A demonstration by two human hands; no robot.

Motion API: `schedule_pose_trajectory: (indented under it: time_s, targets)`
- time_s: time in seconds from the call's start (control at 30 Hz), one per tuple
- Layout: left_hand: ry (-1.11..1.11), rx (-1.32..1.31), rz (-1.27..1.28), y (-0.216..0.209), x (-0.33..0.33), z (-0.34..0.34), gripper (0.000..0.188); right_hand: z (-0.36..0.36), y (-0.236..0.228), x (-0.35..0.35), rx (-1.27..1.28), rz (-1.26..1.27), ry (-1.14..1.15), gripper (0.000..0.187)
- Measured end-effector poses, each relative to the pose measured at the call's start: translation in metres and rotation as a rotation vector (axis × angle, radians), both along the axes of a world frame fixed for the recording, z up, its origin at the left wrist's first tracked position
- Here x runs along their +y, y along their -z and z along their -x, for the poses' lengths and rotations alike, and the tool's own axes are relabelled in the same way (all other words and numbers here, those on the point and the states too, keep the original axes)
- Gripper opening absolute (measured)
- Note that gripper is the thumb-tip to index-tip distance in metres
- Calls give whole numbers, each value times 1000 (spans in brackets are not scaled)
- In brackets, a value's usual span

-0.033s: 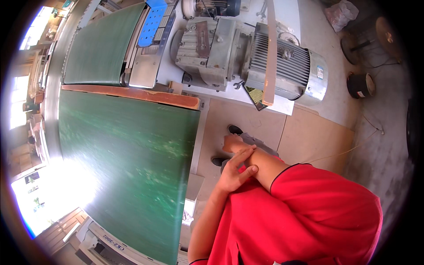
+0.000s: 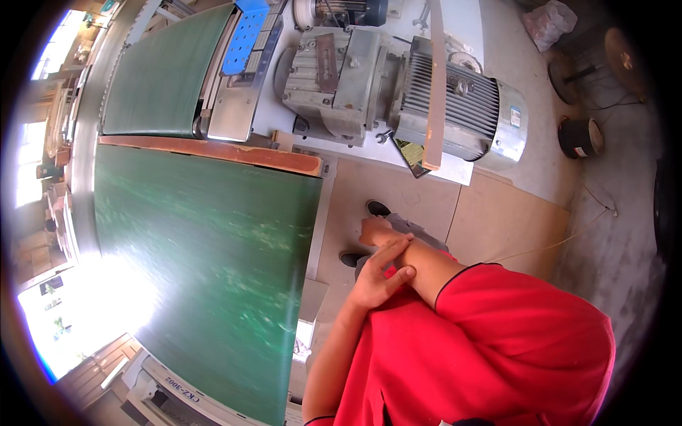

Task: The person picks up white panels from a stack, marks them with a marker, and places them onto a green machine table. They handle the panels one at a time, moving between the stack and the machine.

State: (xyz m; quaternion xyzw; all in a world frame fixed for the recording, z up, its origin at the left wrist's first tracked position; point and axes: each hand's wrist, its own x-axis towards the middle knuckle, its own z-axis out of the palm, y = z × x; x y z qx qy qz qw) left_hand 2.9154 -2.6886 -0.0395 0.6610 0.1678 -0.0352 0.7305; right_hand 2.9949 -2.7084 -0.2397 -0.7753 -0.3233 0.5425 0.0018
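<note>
My left hand (image 2: 385,275) lies across my bare right forearm (image 2: 426,266), fingers stretched out and thumb apart, with no object in it. Beyond it, my right hand (image 2: 374,231) hangs bent at the wrist, close to my grey trousers; its fingers are turned away, so their pose is hidden. Neither hand touches a machine. To my left runs a wide green conveyor belt (image 2: 206,263), shiny and streaked with pale marks. A worn reddish-brown bar (image 2: 213,153) crosses at its far end, with a second green belt (image 2: 163,82) behind.
A grey finned motor (image 2: 455,99) and gearbox (image 2: 330,85) stand ahead on a white surface. Beside them lie a wrench (image 2: 383,136) and a dark flat phone-like thing (image 2: 410,156). A thin upright strip (image 2: 435,85) stands before the motor. A black bucket (image 2: 581,137) sits far right.
Pale marks on the near green belt show in different places. My hands and arms have not visibly moved.
</note>
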Motion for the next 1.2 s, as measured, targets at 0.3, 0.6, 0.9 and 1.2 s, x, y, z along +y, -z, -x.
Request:
schedule_pose_trajectory:
  time_s: [0.3,0.6,0.9,1.2]
  targets:
    - [44,-12,-36,4,2,1,53,-2,2,-1,10,77,-15,44]
    - [-412,328,-375,55,9,44,29,-8,33,15,-39,31,86,44]
    - [-397,227,-296,-4,17,39,50,-29,-3,51,-64,37,34,43]
    - [-469,199,-901,-11,28,52,39,-25,-10,55,-104,-103,-247,37]
